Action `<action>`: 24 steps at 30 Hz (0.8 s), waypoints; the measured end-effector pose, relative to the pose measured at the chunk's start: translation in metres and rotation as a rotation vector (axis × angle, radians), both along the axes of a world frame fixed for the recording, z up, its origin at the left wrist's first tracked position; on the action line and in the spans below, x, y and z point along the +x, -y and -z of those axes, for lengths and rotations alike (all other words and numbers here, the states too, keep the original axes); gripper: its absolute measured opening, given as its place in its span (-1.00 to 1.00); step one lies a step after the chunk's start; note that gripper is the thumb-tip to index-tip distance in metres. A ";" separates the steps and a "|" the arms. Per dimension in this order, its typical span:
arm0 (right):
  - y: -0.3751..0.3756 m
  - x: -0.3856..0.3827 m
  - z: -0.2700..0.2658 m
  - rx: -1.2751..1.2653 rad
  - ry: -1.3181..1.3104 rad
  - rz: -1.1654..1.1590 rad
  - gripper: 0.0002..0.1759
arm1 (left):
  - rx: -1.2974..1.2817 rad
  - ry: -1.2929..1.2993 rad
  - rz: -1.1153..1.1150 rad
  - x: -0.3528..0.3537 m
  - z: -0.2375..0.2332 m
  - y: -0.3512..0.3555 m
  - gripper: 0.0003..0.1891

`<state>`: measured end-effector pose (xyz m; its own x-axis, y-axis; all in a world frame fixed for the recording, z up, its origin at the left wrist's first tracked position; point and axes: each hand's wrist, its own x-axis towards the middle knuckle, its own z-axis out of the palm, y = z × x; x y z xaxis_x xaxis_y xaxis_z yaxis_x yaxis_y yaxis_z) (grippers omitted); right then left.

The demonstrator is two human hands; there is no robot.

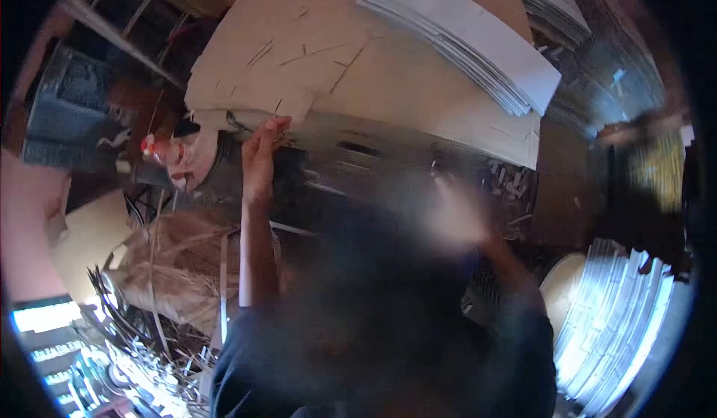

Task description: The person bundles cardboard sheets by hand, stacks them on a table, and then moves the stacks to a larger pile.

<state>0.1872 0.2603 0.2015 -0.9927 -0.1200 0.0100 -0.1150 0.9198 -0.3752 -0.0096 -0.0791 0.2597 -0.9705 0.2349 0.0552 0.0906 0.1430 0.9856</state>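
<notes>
My left hand (261,155) is at the near edge of a large brown board (328,59), its fingers closed in a pinch. A thin dark sliver (278,106) shows just above the fingertips, and I cannot make out what lies between them. Right beside these fingers is a small cut piece of board (300,109). My right hand (457,210) is smeared by motion below the board's near edge, so its fingers cannot be read. A small dark, shiny thing (435,165) shows at its tip, too blurred to name.
A stack of white sheets (463,37) lies on the board's far right. Thin offcuts (346,65) are scattered over the board. Board scraps (509,183) lie at right. A brown wrapped bundle (179,268) sits at lower left, a stack of pale sheets (609,328) at lower right.
</notes>
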 end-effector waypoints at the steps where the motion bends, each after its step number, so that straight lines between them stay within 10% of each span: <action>1: -0.003 -0.003 -0.016 -0.057 0.073 0.019 0.01 | 0.064 -0.022 -0.051 -0.005 0.003 -0.003 -0.53; 5: -0.017 0.002 -0.003 0.024 0.091 -0.014 0.08 | 0.074 -0.009 0.062 -0.010 0.041 -0.013 -0.57; 11: -0.002 -0.001 -0.010 0.226 0.062 0.057 0.30 | -0.566 -0.314 0.279 0.029 0.074 -0.044 -0.53; 12: 0.001 0.001 -0.001 0.241 -0.340 0.009 0.30 | -0.558 -0.312 0.287 0.029 0.077 -0.045 -0.53; 17: 0.003 0.018 0.006 0.182 -0.364 0.030 0.20 | -0.037 -0.015 0.091 0.019 0.074 -0.035 -0.55; 22: -0.032 0.046 -0.042 -0.221 -0.333 0.546 -0.19 | -0.078 0.038 0.213 0.024 0.088 -0.039 -0.52; 24: -0.084 0.077 -0.082 -0.828 0.010 0.755 -0.38 | -0.019 0.033 0.220 0.021 0.084 -0.041 -0.47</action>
<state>0.2643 0.3444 0.2837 -0.8084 0.5533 -0.2007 0.3734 0.2185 -0.9016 0.0117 -0.0383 0.1758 -0.8967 0.4422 0.0175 0.0892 0.1419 0.9859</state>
